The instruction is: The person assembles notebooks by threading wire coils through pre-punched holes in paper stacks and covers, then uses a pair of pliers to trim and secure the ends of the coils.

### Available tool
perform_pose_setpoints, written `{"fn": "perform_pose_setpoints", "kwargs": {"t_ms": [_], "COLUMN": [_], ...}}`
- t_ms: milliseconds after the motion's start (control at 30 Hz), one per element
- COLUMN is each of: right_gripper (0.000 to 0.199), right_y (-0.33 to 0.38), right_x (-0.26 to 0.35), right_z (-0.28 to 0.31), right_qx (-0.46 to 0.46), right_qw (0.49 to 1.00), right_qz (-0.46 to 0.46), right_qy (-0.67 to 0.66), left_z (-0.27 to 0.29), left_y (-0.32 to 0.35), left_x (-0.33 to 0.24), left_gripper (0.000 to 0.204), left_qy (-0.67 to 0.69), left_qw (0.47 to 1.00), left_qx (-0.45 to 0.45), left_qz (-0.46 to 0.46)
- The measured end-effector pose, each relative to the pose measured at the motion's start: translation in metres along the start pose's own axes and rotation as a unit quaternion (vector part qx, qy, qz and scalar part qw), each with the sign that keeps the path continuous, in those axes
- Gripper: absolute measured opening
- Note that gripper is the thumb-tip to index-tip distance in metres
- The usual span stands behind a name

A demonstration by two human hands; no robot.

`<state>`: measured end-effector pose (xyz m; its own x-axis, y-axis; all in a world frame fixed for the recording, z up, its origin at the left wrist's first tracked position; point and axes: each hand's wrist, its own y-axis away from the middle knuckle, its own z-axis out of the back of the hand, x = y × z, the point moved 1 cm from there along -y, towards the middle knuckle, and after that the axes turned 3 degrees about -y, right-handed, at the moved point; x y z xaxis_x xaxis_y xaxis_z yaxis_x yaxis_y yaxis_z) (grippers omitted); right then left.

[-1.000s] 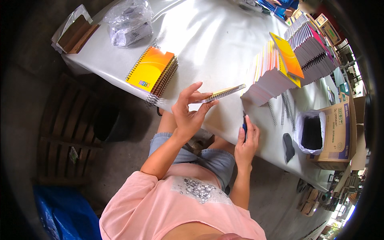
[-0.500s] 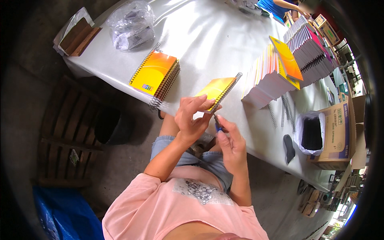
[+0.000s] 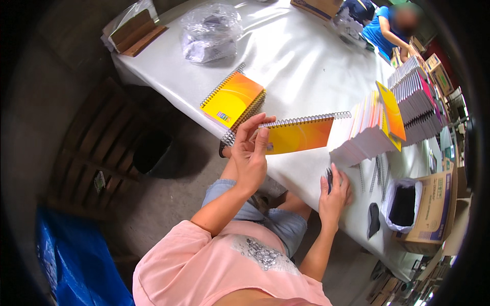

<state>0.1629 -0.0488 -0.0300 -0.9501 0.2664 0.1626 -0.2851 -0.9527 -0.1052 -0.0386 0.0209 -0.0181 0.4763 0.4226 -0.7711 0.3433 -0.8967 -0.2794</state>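
My left hand grips a yellow-orange spiral notebook by its near end, between thumb and fingers. Its wire coil runs along the upper edge and sticks out past the far end. On the table's front part, my right hand is closed around small dark-tipped pliers, mostly hidden by the fingers. Left of the held notebook lies a small pile of coil-bound notebooks with the same cover. Beyond my right hand stands a tall stack of page blocks, topped by yellow-orange covers.
Loose wire coils lie right of my right hand, near a dark flat object. A bag-lined container stands against a carton. Farther off are more stacked notebooks, a plastic bag and another person.
My left hand has raised and turned the notebook so its coil lies along the top. My right hand has moved away rightward to the table with the pliers.
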Motion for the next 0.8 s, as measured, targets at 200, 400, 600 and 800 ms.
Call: {"fn": "perform_pose_setpoints", "kwargs": {"t_ms": [200,400,600,800], "right_gripper": [0.042,0.044,0.044,0.049], "right_y": [-0.045,-0.107,-0.143,-0.121], "right_x": [0.083,0.153,0.206,0.264], "right_z": [0.015,0.028,0.073,0.042], "right_qx": [-0.034,0.093,0.058,0.090], "right_qw": [0.681,0.546,0.512,0.733], "right_qz": [0.081,0.089,0.229,0.609], "right_qy": [-0.727,-0.828,-0.826,-0.289], "left_z": [0.013,0.056,0.083,0.106], "left_y": [-0.004,-0.046,-0.055,-0.068], "left_x": [-0.028,-0.063,-0.068,-0.024], "left_gripper": [0.026,0.031,0.039,0.055], "left_qy": [0.103,-0.325,-0.426,-0.197], "left_qw": [0.995,0.938,0.892,0.979], "left_qx": [0.000,-0.025,-0.045,-0.053], "left_qz": [-0.010,-0.118,-0.142,0.030]}}
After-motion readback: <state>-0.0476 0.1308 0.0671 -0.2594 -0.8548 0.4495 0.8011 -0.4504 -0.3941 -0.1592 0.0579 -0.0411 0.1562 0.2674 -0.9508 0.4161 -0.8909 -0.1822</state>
